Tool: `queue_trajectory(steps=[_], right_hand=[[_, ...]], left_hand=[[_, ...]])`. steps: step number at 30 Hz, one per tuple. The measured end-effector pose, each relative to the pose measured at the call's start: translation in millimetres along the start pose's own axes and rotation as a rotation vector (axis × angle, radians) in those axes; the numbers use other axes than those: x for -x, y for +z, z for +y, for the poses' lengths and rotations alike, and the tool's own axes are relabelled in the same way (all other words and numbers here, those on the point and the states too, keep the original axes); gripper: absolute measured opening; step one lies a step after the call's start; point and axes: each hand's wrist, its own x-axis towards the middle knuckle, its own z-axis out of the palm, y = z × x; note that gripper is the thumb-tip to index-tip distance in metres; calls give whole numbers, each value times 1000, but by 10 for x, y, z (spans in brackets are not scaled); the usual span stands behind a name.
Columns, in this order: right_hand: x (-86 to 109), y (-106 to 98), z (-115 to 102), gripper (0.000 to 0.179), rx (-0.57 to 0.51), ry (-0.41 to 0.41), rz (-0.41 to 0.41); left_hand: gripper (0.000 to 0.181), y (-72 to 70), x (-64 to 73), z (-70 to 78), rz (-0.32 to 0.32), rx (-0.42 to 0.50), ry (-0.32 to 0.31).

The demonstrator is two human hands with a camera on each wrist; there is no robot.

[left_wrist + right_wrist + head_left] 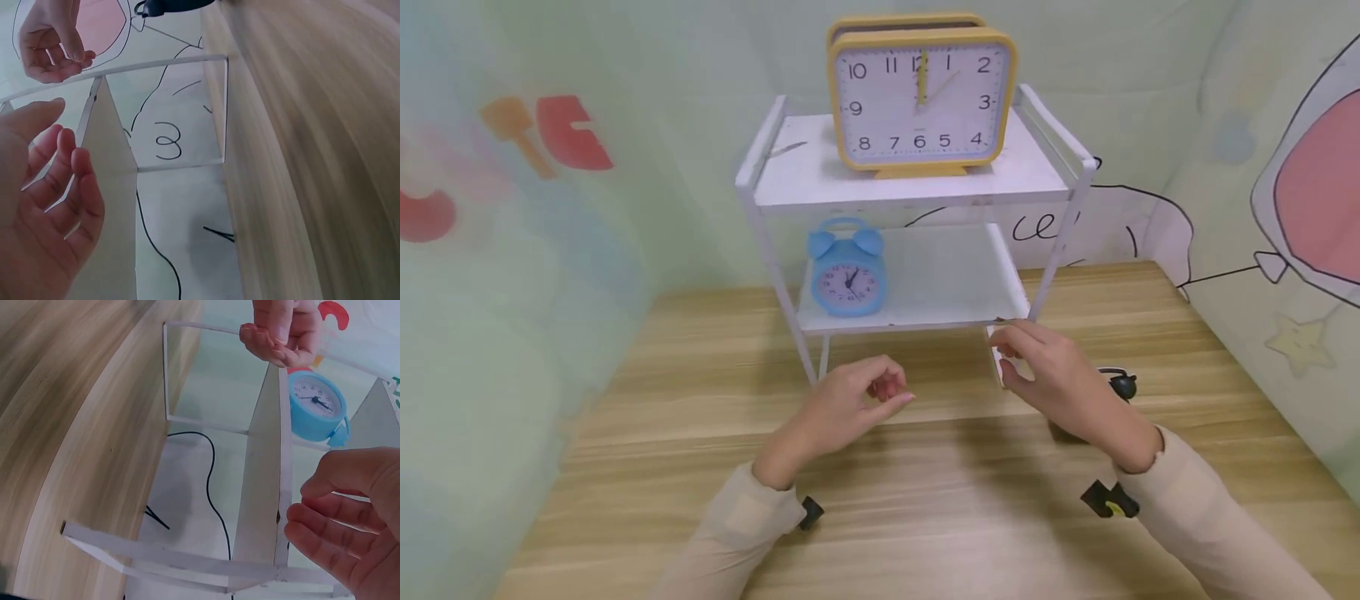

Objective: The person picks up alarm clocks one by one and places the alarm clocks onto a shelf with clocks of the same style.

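Both hands hold nothing, their fingers loosely bent. My left hand hovers in front of the white two-tier shelf, a little below the lower board. Beside the shelf's right front leg hangs my right hand; whether it touches the leg I cannot tell. On the lower board, at the left, stands a light blue twin-bell alarm clock, upright. In the right wrist view this blue clock shows beyond the fingers. A yellow-framed rectangular clock stands on the top board.
Behind my right wrist is a black object with a handle and a round knob, mostly hidden. The shelf stands on a wood-grain table. Printed cloth walls close in the back and sides. Dark wrist straps hang under the sleeves.
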Motion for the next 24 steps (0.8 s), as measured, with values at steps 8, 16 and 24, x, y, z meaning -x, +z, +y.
queue_trajectory(steps=[8, 16, 24], right_hand=[[129, -117, 75, 41, -7, 75, -78], [253, -269, 194, 40, 43, 151, -47], [342, -417, 298, 40, 80, 157, -7]], left_hand=[[10, 110, -36, 61, -56, -18, 0], [5, 380, -153, 154, -111, 45, 2], [7, 763, -447, 403, -158, -11, 52]])
